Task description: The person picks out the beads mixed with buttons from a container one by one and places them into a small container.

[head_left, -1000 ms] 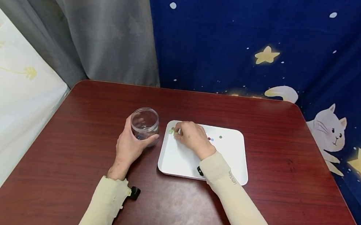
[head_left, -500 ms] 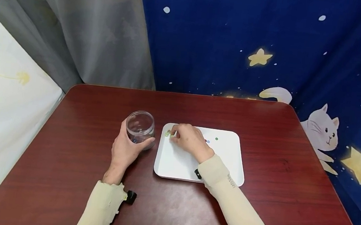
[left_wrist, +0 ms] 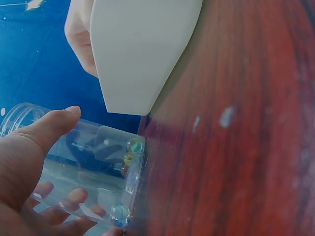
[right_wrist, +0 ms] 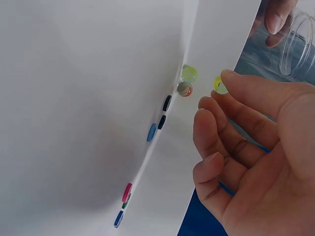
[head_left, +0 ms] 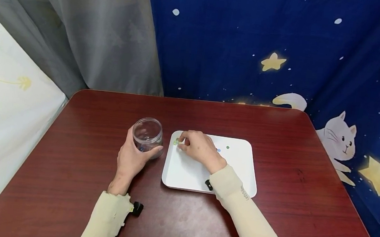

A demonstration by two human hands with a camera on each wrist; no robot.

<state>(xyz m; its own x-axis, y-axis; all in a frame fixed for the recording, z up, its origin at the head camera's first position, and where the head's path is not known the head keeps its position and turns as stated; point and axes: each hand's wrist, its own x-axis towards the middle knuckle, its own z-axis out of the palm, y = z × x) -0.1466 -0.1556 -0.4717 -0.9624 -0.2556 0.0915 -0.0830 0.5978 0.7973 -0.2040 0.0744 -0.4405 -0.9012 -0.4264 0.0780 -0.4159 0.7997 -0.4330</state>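
My left hand grips a clear plastic jar, its thumb and fingers around the wall. In the left wrist view, several glass marbles lie at the jar's bottom. My right hand is over the back left corner of a white tray. Between its thumb and index finger it pinches a yellow-green marble, while the other fingers curl loosely. Just beside the fingertips, in the right wrist view, lie another yellow-green marble and a marble with red swirls.
Along the tray's far side rest small flat discs, among them a black disc, a blue disc and a pink disc. The tray and jar share a dark red wooden table, with a blue curtain behind.
The head view has shifted slightly. My right hand has moved a little to the right, now partly hiding the discs behind it. The left hand keeps its grip on the jar.
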